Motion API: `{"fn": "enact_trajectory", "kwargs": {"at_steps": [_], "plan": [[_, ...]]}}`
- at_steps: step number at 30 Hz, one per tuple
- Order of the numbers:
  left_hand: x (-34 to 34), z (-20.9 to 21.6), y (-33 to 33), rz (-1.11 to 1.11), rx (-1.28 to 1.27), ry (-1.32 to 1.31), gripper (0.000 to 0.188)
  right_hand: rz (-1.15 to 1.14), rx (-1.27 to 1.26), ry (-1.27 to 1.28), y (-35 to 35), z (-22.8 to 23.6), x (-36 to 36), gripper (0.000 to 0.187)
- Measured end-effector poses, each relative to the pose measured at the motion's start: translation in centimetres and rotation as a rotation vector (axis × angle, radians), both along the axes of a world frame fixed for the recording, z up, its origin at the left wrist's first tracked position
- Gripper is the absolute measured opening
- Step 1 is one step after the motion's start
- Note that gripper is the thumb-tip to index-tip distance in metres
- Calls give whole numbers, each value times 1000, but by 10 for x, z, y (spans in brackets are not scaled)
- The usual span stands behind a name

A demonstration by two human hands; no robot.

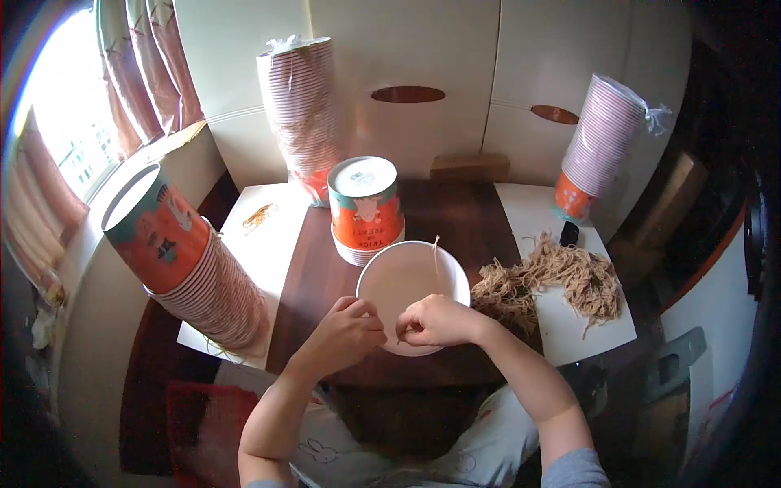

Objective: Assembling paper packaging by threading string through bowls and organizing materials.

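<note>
Close against my chest, at the six o'clock edge of the dark wooden worktop [455,220], I am holding an open white paper bucket [412,289] with its mouth turned up toward me. Both hands are working at its near rim, and I judge that I am fitting a string handle: a thin pale strand [436,254] is rising from the inside toward twelve o'clock. On my left hand [348,329] the fingers are curling nearly closed, the tips pinched together on the rim at about seven o'clock of the bucket's mouth. On my right hand [435,320] the fingers are folding into a tight pinch at six o'clock, gripping what looks like the string's end against the rim, though the strand there is too fine for me to tell for certain. The next move, as I judge it, is calling for a small steady pull and a fine pinch, with the bucket kept from tipping. At three o'clock a heap of tan string [561,281] is lying on a white sheet [582,329]. Just beyond the bucket at twelve o'clock an orange printed bucket stack [366,207] is standing upside down. At nine o'clock another stack [183,260] is leaning on its side, and two wrapped stacks [301,110] [598,142] are standing farther back at eleven and two o'clock.
</note>
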State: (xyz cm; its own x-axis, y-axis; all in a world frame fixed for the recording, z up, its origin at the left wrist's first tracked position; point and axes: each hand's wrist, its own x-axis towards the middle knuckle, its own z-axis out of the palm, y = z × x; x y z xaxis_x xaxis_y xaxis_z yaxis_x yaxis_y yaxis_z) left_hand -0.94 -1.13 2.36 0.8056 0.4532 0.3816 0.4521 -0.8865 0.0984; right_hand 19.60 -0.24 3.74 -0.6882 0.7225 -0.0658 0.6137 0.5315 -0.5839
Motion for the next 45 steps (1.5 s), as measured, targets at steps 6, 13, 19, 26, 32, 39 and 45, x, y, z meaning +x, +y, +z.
{"fn": "enact_trajectory", "kwargs": {"at_steps": [6, 13, 19, 26, 32, 39, 45], "plan": [[2, 0, 1, -11, 6, 7, 9, -9, -14, 20, 0, -12, -2, 19], [1, 3, 0, 8, -10, -11, 8, 14, -18, 29, 0, -13, -3, 18], [1, 1, 5, 8, 6, -58, 10, 54, 28, 106, 5, -17, -1, 14], [1, -3, 9, 67, -11, -189, 17, 105, 55, 98, 10, -12, 4, 15], [4, -3, 5, 335, 27, -170, 22, 110, 52, 44, 11, -12, 7, 19], [8, 1, -11, 356, -311, 45, 22, 124, -111, 51, 6, -3, 9, 26], [13, -12, -5, 305, -650, -178, 22, 163, -48, 75, 6, -9, 10, 27]]}}
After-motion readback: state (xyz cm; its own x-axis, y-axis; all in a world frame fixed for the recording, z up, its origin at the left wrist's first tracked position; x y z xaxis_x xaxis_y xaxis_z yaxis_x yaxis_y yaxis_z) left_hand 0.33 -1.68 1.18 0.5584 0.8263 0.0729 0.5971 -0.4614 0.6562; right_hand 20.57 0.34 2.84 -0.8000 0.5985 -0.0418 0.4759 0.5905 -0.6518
